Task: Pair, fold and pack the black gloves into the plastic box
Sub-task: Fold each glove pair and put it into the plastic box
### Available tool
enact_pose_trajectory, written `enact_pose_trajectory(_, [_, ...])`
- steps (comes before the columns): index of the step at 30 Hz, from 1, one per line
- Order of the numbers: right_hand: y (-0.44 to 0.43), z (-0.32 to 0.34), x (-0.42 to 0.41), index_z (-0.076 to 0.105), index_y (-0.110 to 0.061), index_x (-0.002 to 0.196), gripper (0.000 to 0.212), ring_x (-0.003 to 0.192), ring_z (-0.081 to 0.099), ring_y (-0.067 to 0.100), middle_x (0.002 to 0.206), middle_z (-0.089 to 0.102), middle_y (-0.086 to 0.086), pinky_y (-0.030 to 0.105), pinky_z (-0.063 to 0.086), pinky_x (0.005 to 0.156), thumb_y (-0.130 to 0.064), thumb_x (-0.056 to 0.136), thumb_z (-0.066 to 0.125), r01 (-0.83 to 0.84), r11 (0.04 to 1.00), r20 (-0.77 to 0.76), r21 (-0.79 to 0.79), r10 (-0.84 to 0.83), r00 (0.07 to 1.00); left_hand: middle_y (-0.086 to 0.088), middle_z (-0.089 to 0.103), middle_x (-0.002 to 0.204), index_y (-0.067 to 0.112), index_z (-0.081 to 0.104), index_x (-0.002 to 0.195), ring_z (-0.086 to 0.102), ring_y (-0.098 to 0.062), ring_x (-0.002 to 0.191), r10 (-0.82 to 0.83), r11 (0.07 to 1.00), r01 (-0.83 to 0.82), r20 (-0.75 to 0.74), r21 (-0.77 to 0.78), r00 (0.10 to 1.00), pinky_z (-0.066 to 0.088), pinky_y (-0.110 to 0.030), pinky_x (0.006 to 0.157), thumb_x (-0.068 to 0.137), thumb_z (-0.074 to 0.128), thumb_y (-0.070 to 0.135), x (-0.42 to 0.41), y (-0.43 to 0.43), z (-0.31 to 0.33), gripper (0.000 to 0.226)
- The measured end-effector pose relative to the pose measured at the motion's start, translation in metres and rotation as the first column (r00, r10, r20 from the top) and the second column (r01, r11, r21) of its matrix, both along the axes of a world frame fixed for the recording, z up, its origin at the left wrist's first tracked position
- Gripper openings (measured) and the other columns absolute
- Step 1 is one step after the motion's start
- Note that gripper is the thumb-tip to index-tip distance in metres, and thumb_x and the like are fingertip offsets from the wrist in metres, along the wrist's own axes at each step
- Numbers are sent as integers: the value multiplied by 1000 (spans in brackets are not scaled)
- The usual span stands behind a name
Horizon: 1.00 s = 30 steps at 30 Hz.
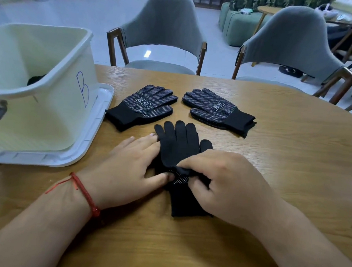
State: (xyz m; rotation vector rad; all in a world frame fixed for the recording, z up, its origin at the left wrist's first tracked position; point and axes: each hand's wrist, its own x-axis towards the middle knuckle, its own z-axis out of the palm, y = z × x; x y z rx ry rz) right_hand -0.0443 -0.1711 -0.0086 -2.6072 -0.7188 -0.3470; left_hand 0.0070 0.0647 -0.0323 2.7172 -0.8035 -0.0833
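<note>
The plastic box [65, 106], standing on its lid [99, 116], holds one dark item [35, 79].

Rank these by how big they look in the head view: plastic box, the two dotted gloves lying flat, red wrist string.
Plastic box, largest.
Left dotted glove and right dotted glove look alike; no ranking.
Red wrist string, smallest.

Your plastic box [58, 116]: blue handwritten "B" on the side wall. Dotted glove nearest the box [143, 106] and the other dotted glove [215, 110]: framed white two-character print, unreadable.
</note>
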Motion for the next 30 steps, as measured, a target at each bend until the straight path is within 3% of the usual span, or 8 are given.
enact_pose_trajectory(7, [2,3,-3,77,-32,104,34,80,66,13,82,71,-14,40,56,69,-36,87,47,13,996,-59,-86,-18,998,24,22,168,42,26,160,9,1,158,10,1000,-10,-19,11,1000,11,-40,131,85,29,78,-3,-1,5,83])
enact_pose_trajectory(13, [4,4,-7,74,-28,95,29,71,62,16,72,65,-12,39,54,59,-35,87,47,52,990,-1,-135,-53,999,25,21,168,43,24,161,7,3,158,8,1000,-8,-19,30,1000,12,-38,131,87,26,78,-4,-2,6,82])
enact_pose_trajectory(20, [2,7,-7,71,-35,102,31,80,60,12,85,64,-15,38,54,64,-38,87,45,18,988,-101,-156,-34,994,20,21,170,37,26,162,9,-1,159,-8,1000,8,-39,-17,999,17,-42,130,86,33,77,1,2,2,87])
enact_pose_trajectory(22, [1,10,-6,71,-37,107,35,87,61,10,93,64,-17,36,54,69,-43,85,45,-11,987,-157,-162,-15,988,16,19,172,31,22,166,11,-1,159,5,993,-13,-68,-118,998,16,-33,131,90,51,70,5,7,3,90])
enact_pose_trajectory(24, [0,12,-6,71,-40,116,44,96,62,9,103,65,-19,35,55,76,-48,83,44,-41,984,-197,-176,6,980,13,25,169,25,24,166,19,-1,156,85,974,-96,-65,-204,994,12,-14,125,95,69,51,9,12,5,88])
enact_pose_trajectory(27, [-3,13,-5,71,-41,122,48,102,61,6,109,66,-21,33,55,82,-52,82,46,-72,982,-228,-176,30,973,9,44,159,23,39,159,40,-4,143,201,947,-195,-1,-255,980,18,0,107,94,74,30,9,18,10,74])
enact_pose_trajectory(29, [-5,15,-4,70,-42,123,46,102,60,4,110,66,-22,32,54,84,-54,83,50,-87,981,-236,-174,44,971,10,56,144,26,54,145,50,-4,128,188,942,-161,67,-293,980,28,1,100,94,73,24,6,17,12,54])
enact_pose_trajectory(30, [-6,16,-4,70,-42,123,45,102,59,3,110,67,-23,31,53,85,-55,84,53,-93,981,-240,-168,51,970,12,60,134,27,61,136,55,-4,121,164,941,-127,95,-313,982,36,-7,101,94,72,22,4,15,14,44])
